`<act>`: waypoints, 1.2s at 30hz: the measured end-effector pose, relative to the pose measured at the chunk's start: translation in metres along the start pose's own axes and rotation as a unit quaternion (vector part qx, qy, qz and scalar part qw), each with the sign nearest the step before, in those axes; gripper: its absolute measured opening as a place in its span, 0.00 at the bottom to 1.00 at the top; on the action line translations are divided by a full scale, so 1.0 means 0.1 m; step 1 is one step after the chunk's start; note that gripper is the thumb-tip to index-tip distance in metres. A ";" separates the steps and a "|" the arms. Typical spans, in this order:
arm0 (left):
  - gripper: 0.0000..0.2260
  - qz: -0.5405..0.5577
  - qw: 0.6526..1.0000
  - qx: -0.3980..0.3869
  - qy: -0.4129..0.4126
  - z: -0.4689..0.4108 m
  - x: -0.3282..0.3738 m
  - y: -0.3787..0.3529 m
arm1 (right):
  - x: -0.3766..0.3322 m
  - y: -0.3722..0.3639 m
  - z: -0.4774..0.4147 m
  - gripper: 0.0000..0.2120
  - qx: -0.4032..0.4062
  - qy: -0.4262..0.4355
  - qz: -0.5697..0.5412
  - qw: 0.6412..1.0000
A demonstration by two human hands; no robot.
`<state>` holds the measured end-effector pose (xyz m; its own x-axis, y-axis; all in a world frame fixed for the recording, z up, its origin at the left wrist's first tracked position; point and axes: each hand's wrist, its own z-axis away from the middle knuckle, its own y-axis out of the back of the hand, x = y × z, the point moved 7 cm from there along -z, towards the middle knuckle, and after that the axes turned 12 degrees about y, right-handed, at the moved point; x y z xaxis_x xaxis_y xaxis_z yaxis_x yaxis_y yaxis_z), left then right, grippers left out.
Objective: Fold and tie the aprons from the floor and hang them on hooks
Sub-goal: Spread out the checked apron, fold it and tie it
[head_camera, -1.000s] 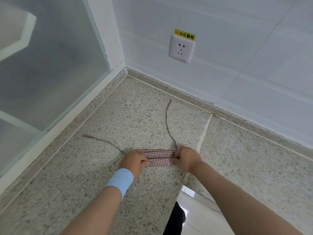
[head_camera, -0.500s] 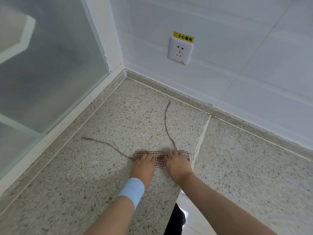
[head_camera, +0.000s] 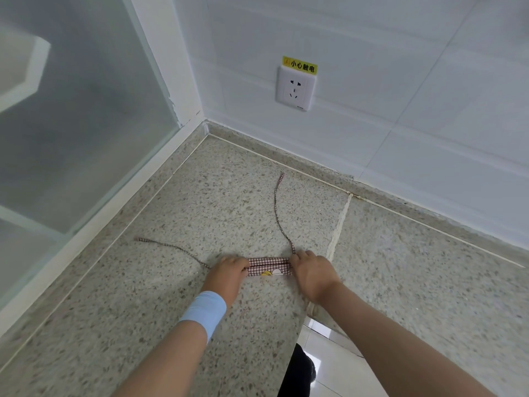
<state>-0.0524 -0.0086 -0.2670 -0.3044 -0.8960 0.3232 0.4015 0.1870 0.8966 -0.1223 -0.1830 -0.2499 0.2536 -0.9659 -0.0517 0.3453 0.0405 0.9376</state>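
Both hands had moved outward since the frame half a second before, when they lay flat on top of the cloth with straight fingers. Now the left hand [head_camera: 229, 272] gripped the left end of the folded apron [head_camera: 269, 266] and the right hand [head_camera: 310, 270] gripped its right end, the fingers of each curled down over the fabric. From my station I saw the apron as a narrow red-and-white checked strip lying on the speckled stone floor [head_camera: 160, 325] between the two hands, and a small yellow and white print [head_camera: 270, 273], not visible earlier, showed on its near edge. The left tie string [head_camera: 171, 247] trailed from under the left hand out across the floor to the left; the right tie string [head_camera: 276, 213] ran from the right hand's fingertips away toward the wall. A light blue band [head_camera: 204, 310] wrapped the left wrist. A pale grout seam [head_camera: 339, 222] crossed the floor just right of the right hand. Beyond, on the white tiled wall [head_camera: 400, 81], sat a white power socket [head_camera: 294, 87], and a yellow label [head_camera: 300, 64] along its top edge read "小心触电". A frosted glass panel [head_camera: 71, 124] in a white frame stood on the left. At the lower edge I saw glossy white tile [head_camera: 332, 356] and a black shape [head_camera: 297, 371] that I could not identify.
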 end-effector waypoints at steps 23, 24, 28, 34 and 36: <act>0.17 -0.212 0.971 -0.101 -0.038 -0.14 0.68 -0.14 | 0.08 -0.02 -0.24 0.12 0.038 0.027 0.082 0.996; 0.17 -0.206 0.971 -0.116 -0.038 -0.15 0.71 -0.10 | 0.09 0.03 -0.23 0.11 0.023 0.028 0.088 0.995; 0.15 -0.126 0.981 -0.147 -0.033 -0.10 1.02 0.23 | 0.33 0.36 0.04 0.15 0.055 -0.004 0.042 0.998; 0.13 -0.067 0.983 -0.165 -0.049 0.23 1.95 0.96 | 0.71 1.36 0.89 0.07 0.116 -0.051 -0.085 0.988; 0.11 -0.031 0.983 -0.169 -0.060 0.35 2.32 1.26 | 0.89 1.69 1.25 0.07 0.136 -0.080 -0.153 0.975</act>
<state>-0.1023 -0.1786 -0.0691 -0.4292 -0.8436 0.3228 0.6375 -0.0298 0.7699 -0.1541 -0.2943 -0.0530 0.0244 -0.9503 -0.3104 0.1238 -0.3053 0.9442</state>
